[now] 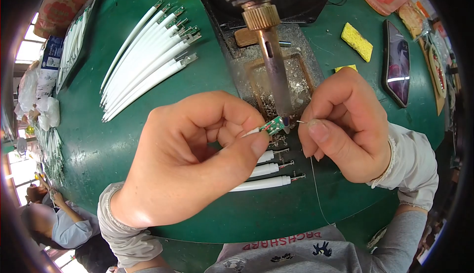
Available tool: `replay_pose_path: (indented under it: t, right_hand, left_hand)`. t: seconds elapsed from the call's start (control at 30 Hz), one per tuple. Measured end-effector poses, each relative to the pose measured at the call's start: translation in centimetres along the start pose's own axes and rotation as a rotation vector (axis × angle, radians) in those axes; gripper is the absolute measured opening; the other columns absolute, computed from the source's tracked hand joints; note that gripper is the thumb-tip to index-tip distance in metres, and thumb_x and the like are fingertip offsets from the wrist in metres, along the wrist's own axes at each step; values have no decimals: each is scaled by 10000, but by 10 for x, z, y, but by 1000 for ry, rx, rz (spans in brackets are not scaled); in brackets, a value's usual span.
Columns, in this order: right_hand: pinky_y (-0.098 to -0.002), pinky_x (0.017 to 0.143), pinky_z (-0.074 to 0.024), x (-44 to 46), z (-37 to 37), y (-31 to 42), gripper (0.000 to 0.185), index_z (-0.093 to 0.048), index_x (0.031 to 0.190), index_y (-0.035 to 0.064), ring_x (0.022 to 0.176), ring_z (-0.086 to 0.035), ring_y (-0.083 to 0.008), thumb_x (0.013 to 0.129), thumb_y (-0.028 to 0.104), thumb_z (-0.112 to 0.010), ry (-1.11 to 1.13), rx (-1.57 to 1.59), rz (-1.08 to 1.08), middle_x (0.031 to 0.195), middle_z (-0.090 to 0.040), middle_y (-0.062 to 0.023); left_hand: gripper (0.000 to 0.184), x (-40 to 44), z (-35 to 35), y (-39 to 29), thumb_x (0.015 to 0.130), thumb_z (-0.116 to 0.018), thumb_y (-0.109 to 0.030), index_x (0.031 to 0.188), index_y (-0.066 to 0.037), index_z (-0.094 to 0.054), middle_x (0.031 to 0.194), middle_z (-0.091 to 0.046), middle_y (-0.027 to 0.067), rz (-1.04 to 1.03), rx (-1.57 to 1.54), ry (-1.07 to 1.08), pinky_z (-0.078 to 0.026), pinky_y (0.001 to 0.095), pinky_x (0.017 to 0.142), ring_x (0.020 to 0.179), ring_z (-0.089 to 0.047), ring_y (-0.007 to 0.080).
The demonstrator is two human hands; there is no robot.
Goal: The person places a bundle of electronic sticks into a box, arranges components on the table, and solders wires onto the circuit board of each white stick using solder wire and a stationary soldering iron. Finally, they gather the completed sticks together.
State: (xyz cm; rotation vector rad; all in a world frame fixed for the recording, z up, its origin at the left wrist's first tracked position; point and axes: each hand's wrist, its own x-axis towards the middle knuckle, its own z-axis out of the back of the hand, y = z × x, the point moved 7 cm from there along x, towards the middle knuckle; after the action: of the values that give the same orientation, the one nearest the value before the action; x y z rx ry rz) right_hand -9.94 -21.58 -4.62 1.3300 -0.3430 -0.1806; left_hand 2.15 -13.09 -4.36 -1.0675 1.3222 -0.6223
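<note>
My left hand (190, 157) pinches a small green circuit board (273, 125) between thumb and forefinger, and a bit of white tube shows at the board's near end. The board's far end is at the tip of a fixed soldering iron (277, 75) that points down from above; whether they touch I cannot tell. To the right, my right hand (345, 129) grips thin solder wire (317, 189), its short end poking toward the iron tip and the rest trailing down. Three white tubes (269, 169) with wired ends lie below my left hand, partly covered by it.
Several white tubes with circuit boards (143, 65) are fanned out at upper left. A solder-spattered tray (254, 83) sits under the iron. A yellow sponge (356, 42) and a phone (396, 63) lie at right. Another person (69, 226) sits at lower left.
</note>
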Motion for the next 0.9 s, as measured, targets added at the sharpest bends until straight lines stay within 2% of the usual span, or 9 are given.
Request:
replay_pose_path:
  t: [0.17, 0.23, 0.37, 0.53, 0.9]
  right_hand:
    - [-194, 464, -389, 0, 0, -2, 167, -344, 934, 6, 529, -476, -83, 909, 123, -460, -54, 56, 7, 679, -512, -85]
    - [-200, 465, -385, -1, 0, -3, 166, -343, 938, 4, 530, -472, -84, 910, 120, -458, -57, 77, -15, 693, -502, -80]
    - [-205, 482, -391, -4, 0, -8, 158, -345, 948, 0, 542, -471, -85, 909, 109, -452, -56, 37, 20, 723, -494, -80]
    - [-214, 532, -413, -5, 0, -8, 143, -349, 963, -4, 583, -484, -88, 905, 86, -444, -10, -71, 44, 761, -493, -82]
    - [-214, 548, -425, -5, 0, -8, 140, -355, 964, -2, 598, -498, -90, 901, 79, -451, -2, -110, 58, 767, -497, -79]
  left_hand:
    - [125, -3, 1, 1, 756, -617, 2, 857, 42, -554, 766, -563, 46, -116, 128, -24, -404, 184, 578, 678, -522, 69]
    - [134, -4, -2, -2, 754, -616, 33, 870, 57, -555, 823, -560, 53, -208, 262, 54, -422, 204, 642, 759, -531, 87]
    - [122, -7, -3, -5, 760, -612, 35, 866, 63, -557, 831, -557, 57, -226, 393, 26, -434, 215, 663, 766, -533, 94]
    - [117, -9, -6, -9, 757, -605, 31, 861, 65, -566, 829, -562, 76, -341, 574, 39, -453, 222, 648, 766, -553, 112]
    - [130, -9, -8, -14, 744, -647, -37, 851, 33, -619, 792, -616, 91, -440, 657, 24, -458, 233, 606, 663, -578, 129]
